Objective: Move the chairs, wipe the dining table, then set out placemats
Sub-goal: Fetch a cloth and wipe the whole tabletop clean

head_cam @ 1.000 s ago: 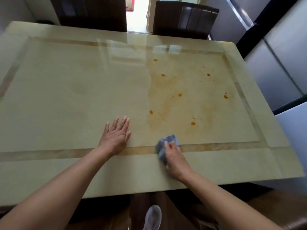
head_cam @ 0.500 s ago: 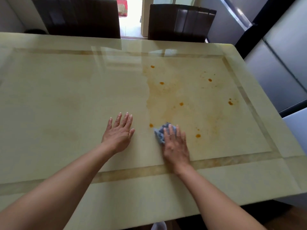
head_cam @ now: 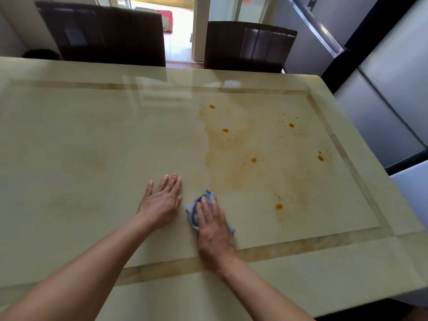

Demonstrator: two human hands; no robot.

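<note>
A crumpled blue cleaning cloth [head_cam: 196, 210] is pressed flat against the glossy cream stone dining table [head_cam: 92, 147] under the right hand [head_cam: 214, 225], whose fingers are laid straight over it, near the table's front inlaid band. Just beside it, the left hand [head_cam: 162, 201] is rested palm-down, fingers extended and empty. Orange sauce spots and a hazy smear [head_cam: 254, 158] are spread to the right. Firm, overlapping strokes are best drawn through that patch. Two dark brown chairs [head_cam: 247, 46] are seen beyond the far edge.
</note>
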